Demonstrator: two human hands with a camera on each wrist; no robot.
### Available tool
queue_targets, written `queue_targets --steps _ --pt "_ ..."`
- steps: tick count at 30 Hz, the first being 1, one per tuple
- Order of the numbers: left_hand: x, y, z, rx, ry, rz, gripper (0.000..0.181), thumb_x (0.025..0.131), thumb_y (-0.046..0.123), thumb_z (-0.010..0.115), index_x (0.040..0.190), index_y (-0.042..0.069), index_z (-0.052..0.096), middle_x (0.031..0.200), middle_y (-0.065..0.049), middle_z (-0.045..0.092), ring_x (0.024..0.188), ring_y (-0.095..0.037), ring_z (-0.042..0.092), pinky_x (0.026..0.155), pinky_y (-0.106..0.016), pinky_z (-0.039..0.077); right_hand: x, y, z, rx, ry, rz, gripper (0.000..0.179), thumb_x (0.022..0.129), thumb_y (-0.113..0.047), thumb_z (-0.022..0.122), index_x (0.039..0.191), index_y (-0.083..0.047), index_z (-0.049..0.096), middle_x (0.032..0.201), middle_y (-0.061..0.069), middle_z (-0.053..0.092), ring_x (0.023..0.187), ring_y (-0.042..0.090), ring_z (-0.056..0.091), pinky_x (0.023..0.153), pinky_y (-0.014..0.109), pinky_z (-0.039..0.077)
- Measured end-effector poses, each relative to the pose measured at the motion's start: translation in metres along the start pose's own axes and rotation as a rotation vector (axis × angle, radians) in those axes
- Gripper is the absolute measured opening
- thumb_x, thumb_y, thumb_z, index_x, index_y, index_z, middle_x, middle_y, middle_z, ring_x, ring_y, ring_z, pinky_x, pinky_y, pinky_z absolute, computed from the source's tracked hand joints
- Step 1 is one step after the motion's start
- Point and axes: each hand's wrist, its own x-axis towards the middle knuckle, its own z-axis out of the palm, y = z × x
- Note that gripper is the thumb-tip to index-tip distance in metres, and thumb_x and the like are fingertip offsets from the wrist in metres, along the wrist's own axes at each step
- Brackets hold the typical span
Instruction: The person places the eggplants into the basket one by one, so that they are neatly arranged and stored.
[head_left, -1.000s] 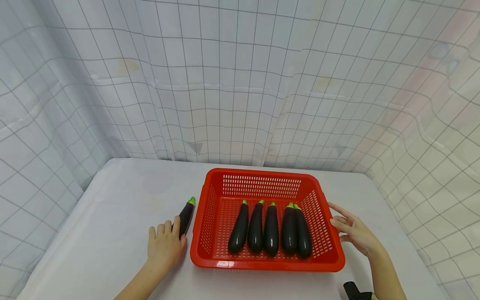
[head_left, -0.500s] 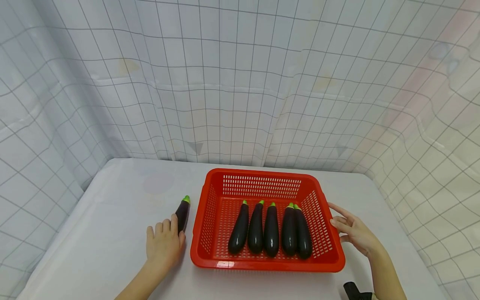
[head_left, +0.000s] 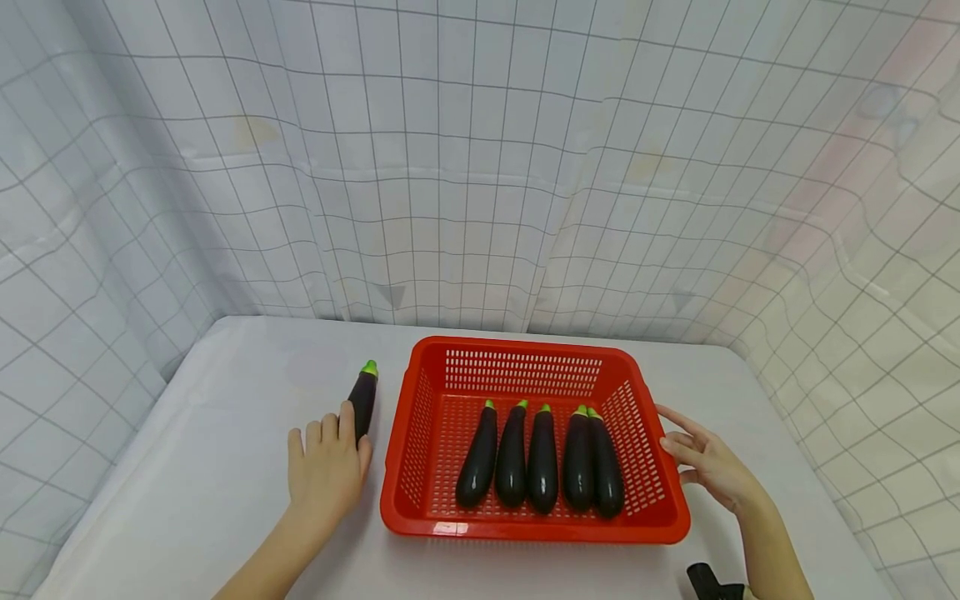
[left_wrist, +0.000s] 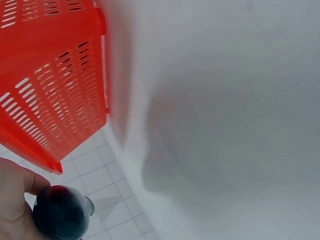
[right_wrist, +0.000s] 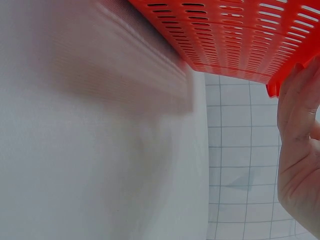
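Observation:
My left hand (head_left: 326, 467) grips a dark purple eggplant (head_left: 363, 398) to the left of the red basket (head_left: 396, 467). Its green stem end points away from me, and its lower end is hidden by the hand. In the left wrist view the thumb lies against the eggplant (left_wrist: 61, 212), seen end-on. At the basket's right side, my right hand (head_left: 712, 468) touches the rim with its thumb and fingers, the index finger stretched out. Several glossy eggplants (head_left: 543, 462) lie side by side in the basket, stems pointing away.
A white cloth covers the table (head_left: 255, 417), and a white gridded curtain (head_left: 495, 183) hangs around its back and sides. A small black object (head_left: 708, 581) is by the right forearm at the bottom edge.
My left hand has carried the eggplant away from me and slightly to the left. My right hand, the basket and the eggplants in it have stayed put.

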Motion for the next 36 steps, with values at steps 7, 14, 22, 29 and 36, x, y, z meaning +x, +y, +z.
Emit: queue_targets --steps 7,14,22,29,36 --pt "0.007 0.006 -0.01 -0.019 0.027 0.0 0.05 0.088 0.024 0.051 0.125 -0.008 0.04 0.099 -0.024 0.051 0.09 -0.04 0.045 0.084 -0.055 0.028 0.001 -0.001 0.001 -0.013 -0.001 -0.007 0.056 0.096 -0.007 0.043 0.145 -0.003 0.015 0.102 0.0 0.065 0.083 0.018 0.064 0.066 0.041 0.053" --pt "0.012 0.016 -0.022 -0.036 0.004 -0.008 0.051 0.09 0.025 0.05 0.128 -0.008 0.04 0.104 -0.025 0.051 0.095 -0.04 0.044 0.089 -0.056 0.026 0.002 -0.002 0.001 -0.026 0.014 0.005 0.056 0.096 -0.008 0.043 0.145 -0.003 0.015 0.102 0.0 0.066 0.082 0.018 0.064 0.066 0.041 0.053" --pt "0.018 0.029 -0.029 -0.025 -0.004 0.011 0.053 0.09 0.027 0.052 0.129 -0.006 0.039 0.104 -0.024 0.05 0.096 -0.039 0.044 0.093 -0.055 0.024 0.002 -0.002 0.001 -0.02 0.014 0.0 0.056 0.096 -0.008 0.043 0.144 -0.003 0.016 0.101 0.001 0.065 0.082 0.018 0.064 0.066 0.041 0.053" --pt "0.019 0.045 -0.03 -0.006 -0.004 0.05 0.052 0.089 0.028 0.053 0.128 -0.005 0.042 0.104 -0.021 0.05 0.096 -0.037 0.044 0.092 -0.053 0.026 0.001 -0.001 0.0 -0.015 0.012 -0.002 0.056 0.096 -0.007 0.043 0.144 -0.004 0.016 0.101 0.0 0.065 0.082 0.017 0.065 0.065 0.04 0.054" --pt "0.019 0.056 -0.03 -0.016 0.028 0.069 0.052 0.088 0.028 0.055 0.127 -0.004 0.042 0.101 -0.021 0.05 0.094 -0.036 0.044 0.09 -0.052 0.027 0.0 -0.001 0.001 -0.02 0.018 -0.001 0.056 0.096 -0.008 0.043 0.144 -0.004 0.016 0.101 0.0 0.065 0.081 0.018 0.065 0.065 0.041 0.054"
